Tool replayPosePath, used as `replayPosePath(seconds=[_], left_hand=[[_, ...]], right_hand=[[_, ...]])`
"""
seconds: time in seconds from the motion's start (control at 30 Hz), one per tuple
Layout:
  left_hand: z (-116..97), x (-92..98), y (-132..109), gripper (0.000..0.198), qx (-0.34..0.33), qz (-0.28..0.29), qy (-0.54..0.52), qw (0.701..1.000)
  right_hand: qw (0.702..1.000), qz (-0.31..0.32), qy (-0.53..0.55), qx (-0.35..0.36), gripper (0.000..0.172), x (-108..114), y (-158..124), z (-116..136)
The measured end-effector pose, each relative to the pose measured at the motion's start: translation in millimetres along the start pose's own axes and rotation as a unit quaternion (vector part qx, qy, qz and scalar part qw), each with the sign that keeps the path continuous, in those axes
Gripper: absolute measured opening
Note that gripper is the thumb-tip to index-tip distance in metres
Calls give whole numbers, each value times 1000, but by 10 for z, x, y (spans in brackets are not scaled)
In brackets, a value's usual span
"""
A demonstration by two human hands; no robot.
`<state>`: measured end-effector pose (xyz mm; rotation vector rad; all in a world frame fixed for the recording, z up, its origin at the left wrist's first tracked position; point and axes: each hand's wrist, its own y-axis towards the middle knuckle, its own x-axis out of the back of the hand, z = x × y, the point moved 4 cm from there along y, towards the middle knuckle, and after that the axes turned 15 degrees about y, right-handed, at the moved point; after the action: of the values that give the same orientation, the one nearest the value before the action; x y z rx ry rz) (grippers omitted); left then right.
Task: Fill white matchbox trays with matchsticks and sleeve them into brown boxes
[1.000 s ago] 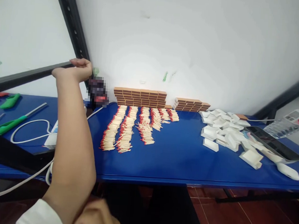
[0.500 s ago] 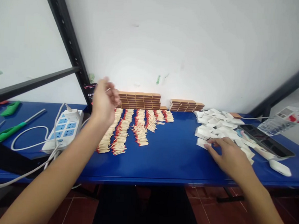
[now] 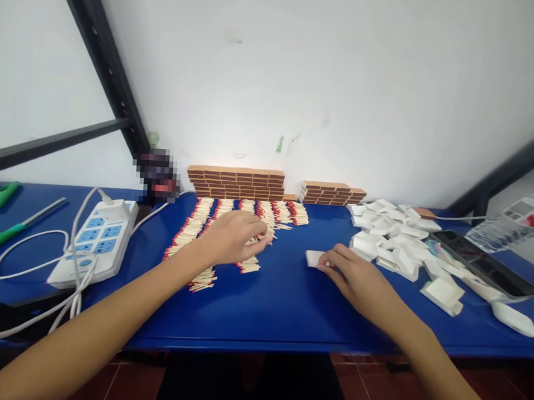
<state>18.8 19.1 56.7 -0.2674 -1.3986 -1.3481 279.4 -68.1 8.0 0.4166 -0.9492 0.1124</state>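
Observation:
My left hand [image 3: 235, 237] is over the rows of red-tipped matches [image 3: 193, 225], its thumb and fingers curled in around some matches near the right end of the rows. How many it grips is hidden. In my right hand [image 3: 353, 271] is a small white matchbox tray [image 3: 313, 258], pinched at its right end, low over the blue table. To the right of that hand lies a heap of similar white trays [image 3: 400, 238].
Brown-sided matchboxes form a tall stack [image 3: 236, 183] and a shorter stack [image 3: 328, 193] by the wall. A power strip [image 3: 102, 238] with white cables and a green-handled lighter [image 3: 2, 241] are left. At right lie a dark phone [image 3: 480, 261] and a clear plastic bottle [image 3: 503, 229].
My left hand has come down and right from beside the tall stack to the matches. My right hand has drawn one white tray leftward out of the heap.

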Motion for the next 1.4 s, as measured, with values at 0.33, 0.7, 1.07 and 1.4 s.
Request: replayPosePath(seconds=[0.33, 0.7, 1.07, 1.4], left_hand=[[-298, -89, -159, 43, 59, 24, -42, 997], [-365, -186, -231, 57, 102, 70, -43, 991], [-339, -239, -222, 28, 121, 119, -98, 981], [-265, -232, -248, 29, 118, 111, -113, 980]], right_hand=[[980, 150, 119, 59, 23, 64, 1001, 285], [997, 51, 59, -5, 22, 131, 1203, -864], [995, 90, 35, -27, 23, 153, 1158, -769], [987, 148, 58, -27, 19, 152, 1062, -550]])
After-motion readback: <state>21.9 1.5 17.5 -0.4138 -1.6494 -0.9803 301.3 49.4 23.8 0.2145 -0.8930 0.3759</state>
